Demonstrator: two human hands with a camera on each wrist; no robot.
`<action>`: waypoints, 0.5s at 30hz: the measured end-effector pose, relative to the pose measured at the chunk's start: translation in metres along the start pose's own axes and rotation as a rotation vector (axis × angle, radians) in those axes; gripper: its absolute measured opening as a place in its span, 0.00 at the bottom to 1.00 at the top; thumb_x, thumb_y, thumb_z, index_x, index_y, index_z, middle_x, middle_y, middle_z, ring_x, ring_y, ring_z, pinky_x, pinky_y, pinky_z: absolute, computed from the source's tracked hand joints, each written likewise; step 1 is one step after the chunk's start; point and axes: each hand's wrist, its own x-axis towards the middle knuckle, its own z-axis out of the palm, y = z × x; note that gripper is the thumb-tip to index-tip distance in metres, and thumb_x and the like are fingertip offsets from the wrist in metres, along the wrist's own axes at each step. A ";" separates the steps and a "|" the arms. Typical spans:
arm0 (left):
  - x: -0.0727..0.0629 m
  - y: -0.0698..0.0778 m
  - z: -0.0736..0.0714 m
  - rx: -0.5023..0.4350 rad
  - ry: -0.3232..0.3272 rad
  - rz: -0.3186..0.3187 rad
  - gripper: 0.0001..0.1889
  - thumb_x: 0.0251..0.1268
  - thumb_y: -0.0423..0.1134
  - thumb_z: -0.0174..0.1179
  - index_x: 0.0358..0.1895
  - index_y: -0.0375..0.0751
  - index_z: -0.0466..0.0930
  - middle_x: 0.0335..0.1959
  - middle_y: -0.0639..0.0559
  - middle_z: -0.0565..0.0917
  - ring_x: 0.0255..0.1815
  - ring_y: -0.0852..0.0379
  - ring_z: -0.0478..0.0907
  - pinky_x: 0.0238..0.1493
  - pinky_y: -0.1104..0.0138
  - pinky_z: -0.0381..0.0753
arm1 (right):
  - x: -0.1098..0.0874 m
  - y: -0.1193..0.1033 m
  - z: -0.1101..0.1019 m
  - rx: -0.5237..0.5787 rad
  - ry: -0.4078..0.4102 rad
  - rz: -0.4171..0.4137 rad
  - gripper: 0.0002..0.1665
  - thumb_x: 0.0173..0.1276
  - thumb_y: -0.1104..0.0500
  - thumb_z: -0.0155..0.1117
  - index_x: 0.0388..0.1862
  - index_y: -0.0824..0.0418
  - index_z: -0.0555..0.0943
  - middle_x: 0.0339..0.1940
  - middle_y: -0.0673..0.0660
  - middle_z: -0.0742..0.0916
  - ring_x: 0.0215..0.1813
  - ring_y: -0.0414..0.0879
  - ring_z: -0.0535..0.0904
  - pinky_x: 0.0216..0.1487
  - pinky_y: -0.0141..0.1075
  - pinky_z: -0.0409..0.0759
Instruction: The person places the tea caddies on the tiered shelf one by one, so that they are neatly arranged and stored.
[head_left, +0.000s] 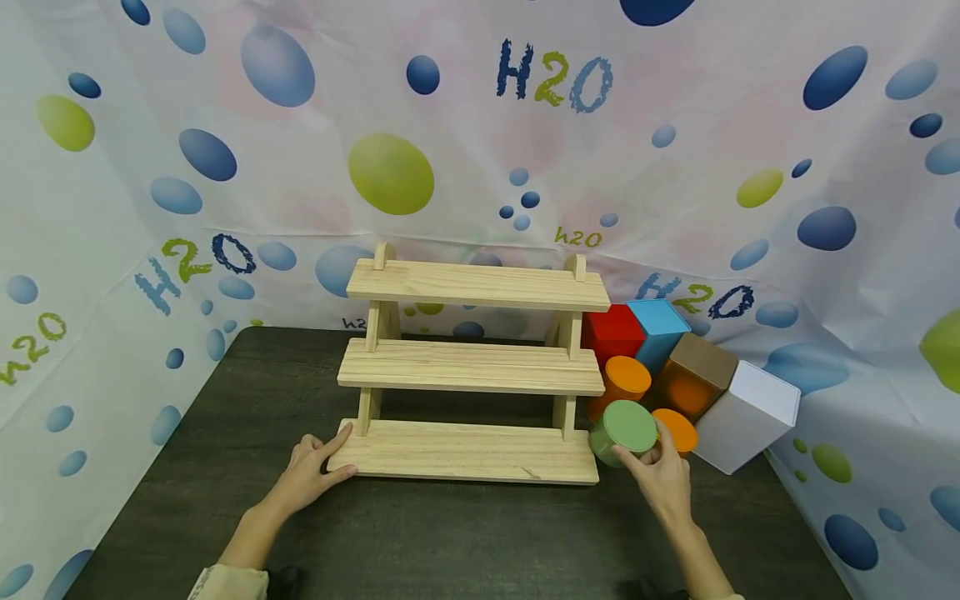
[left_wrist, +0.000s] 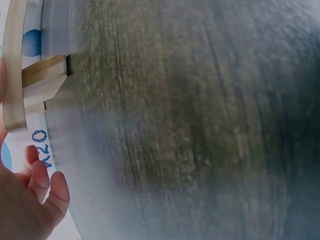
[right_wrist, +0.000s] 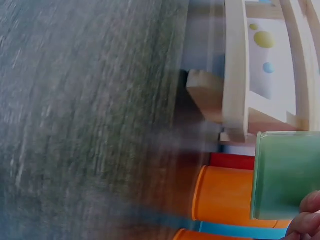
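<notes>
A three-tier wooden display shelf stands in the middle of the dark table. My left hand grips the left end of its lowest board, thumb at the front corner and index finger farther back. In the left wrist view, the other fingers are bent beside the board's end. At the opposite end, my right hand holds a green round canister between thumb and fingers. The green canister overlaps an orange canister in the right wrist view, close beside the shelf.
Right of the shelf cluster a red box, a blue box, a brown box and a white box. Two orange canisters, one behind and one right of the green one, stand among them. A bubble-patterned curtain surrounds the table.
</notes>
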 end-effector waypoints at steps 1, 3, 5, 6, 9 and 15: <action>0.000 0.000 0.000 0.000 -0.001 -0.001 0.37 0.53 0.47 0.64 0.66 0.37 0.62 0.30 0.46 0.60 0.32 0.51 0.55 0.29 0.64 0.55 | 0.000 -0.002 -0.001 -0.003 -0.004 -0.006 0.42 0.48 0.57 0.75 0.60 0.64 0.67 0.11 0.51 0.73 0.13 0.36 0.65 0.19 0.31 0.65; 0.000 0.000 0.000 0.000 -0.004 -0.004 0.37 0.53 0.47 0.64 0.66 0.37 0.62 0.30 0.46 0.60 0.32 0.51 0.55 0.29 0.64 0.56 | -0.001 -0.007 -0.002 -0.004 -0.013 -0.018 0.42 0.48 0.57 0.75 0.60 0.64 0.67 0.11 0.50 0.73 0.14 0.35 0.65 0.19 0.31 0.65; 0.000 0.000 -0.001 -0.001 -0.008 -0.009 0.38 0.53 0.48 0.64 0.66 0.37 0.61 0.30 0.46 0.60 0.32 0.51 0.56 0.30 0.63 0.56 | -0.002 -0.011 -0.002 0.002 -0.025 -0.029 0.42 0.47 0.57 0.75 0.60 0.64 0.67 0.11 0.50 0.73 0.14 0.35 0.65 0.19 0.31 0.65; 0.000 0.000 -0.001 -0.001 -0.010 -0.011 0.38 0.53 0.48 0.64 0.66 0.37 0.61 0.30 0.46 0.60 0.32 0.51 0.56 0.30 0.63 0.56 | -0.002 -0.014 -0.002 0.007 -0.031 -0.037 0.42 0.48 0.57 0.75 0.60 0.64 0.67 0.11 0.50 0.73 0.14 0.35 0.65 0.19 0.31 0.65; 0.000 0.001 -0.001 -0.007 -0.015 -0.016 0.38 0.53 0.48 0.64 0.66 0.37 0.61 0.30 0.46 0.61 0.33 0.50 0.56 0.30 0.63 0.56 | -0.004 -0.021 -0.001 0.028 -0.053 -0.060 0.42 0.47 0.58 0.75 0.60 0.64 0.67 0.11 0.49 0.73 0.14 0.35 0.65 0.18 0.31 0.65; 0.000 0.001 0.000 -0.009 -0.014 -0.014 0.38 0.54 0.48 0.64 0.66 0.37 0.61 0.30 0.45 0.61 0.32 0.51 0.56 0.30 0.64 0.56 | -0.005 -0.031 0.004 0.074 -0.096 -0.087 0.42 0.46 0.59 0.75 0.60 0.62 0.67 0.10 0.49 0.73 0.14 0.35 0.65 0.17 0.31 0.64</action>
